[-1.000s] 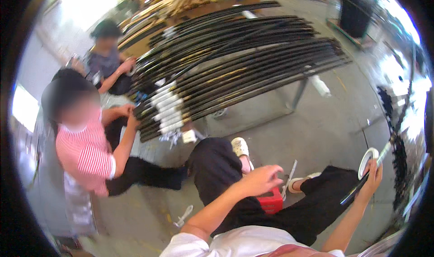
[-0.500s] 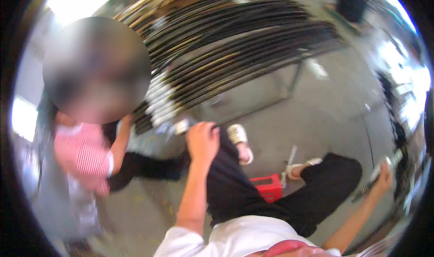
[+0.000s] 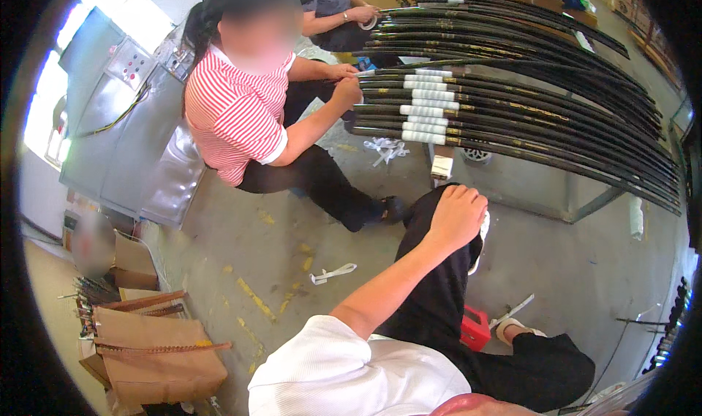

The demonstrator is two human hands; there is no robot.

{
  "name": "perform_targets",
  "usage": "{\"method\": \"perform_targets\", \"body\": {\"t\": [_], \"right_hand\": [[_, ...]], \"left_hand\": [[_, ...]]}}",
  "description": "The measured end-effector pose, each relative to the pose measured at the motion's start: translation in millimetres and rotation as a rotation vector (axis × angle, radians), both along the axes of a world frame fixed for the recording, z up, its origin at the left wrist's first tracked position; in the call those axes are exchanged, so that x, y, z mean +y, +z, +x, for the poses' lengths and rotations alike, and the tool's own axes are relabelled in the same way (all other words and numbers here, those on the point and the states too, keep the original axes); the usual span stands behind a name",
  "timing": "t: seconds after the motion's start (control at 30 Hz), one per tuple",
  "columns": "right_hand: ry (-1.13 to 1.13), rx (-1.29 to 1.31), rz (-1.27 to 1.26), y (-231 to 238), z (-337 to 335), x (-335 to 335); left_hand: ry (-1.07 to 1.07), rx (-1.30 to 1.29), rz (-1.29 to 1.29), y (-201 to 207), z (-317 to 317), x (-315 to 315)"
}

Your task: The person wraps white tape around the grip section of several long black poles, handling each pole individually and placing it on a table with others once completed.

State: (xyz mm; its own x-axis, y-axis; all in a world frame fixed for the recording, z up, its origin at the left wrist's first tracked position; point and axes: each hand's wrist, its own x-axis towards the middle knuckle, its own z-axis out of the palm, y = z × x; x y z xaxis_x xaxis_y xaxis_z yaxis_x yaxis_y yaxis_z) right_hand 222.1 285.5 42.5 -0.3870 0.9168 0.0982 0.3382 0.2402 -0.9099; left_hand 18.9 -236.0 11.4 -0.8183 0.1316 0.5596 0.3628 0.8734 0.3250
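Observation:
My left hand (image 3: 459,212) lies over my bent knee in black trousers (image 3: 431,248), its fingers draped loosely and nothing in them. Out of the picture is my right hand. Beyond the knee, long black rods (image 3: 541,109) lie side by side on a metal frame (image 3: 570,215), several with white wrapped bands (image 3: 425,127). A person in a red-striped shirt (image 3: 234,116) sits at the left, both hands (image 3: 347,83) at the end of one rod. Farther back, another person's hand (image 3: 363,15) is at a roll of white tape (image 3: 368,24).
A small white box (image 3: 442,169) stands by the rods' near end. White strips (image 3: 333,272) lie on the grey floor. Between my legs sits a red plastic stool (image 3: 475,330). Cardboard boxes (image 3: 157,354) are at the lower left, a grey metal machine (image 3: 110,123) behind the co-worker.
My view has swung left, bringing in the boxes and both co-workers. My right hand, earlier holding a long grey-and-white object at the right, has left the picture. My left hand stays on the knee.

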Motion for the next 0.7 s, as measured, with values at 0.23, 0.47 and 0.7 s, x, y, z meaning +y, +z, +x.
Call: {"method": "perform_targets", "body": {"t": [0.23,0.47,0.7], "right_hand": [[0.072,-0.037,0.028,2.4,-17.3,-10.3],[0.121,-0.062,0.042,3.7,-21.4,-10.7],[0.152,-0.078,0.058,4.7,-17.2,-4.1]], "left_hand": [[0.012,-0.031,-0.03,5.2,0.1,-0.6],[0.025,-0.033,-0.077,1.6,0.0,-2.0],[0.035,-0.059,-0.133,0.2,-0.3,-0.7]]}}
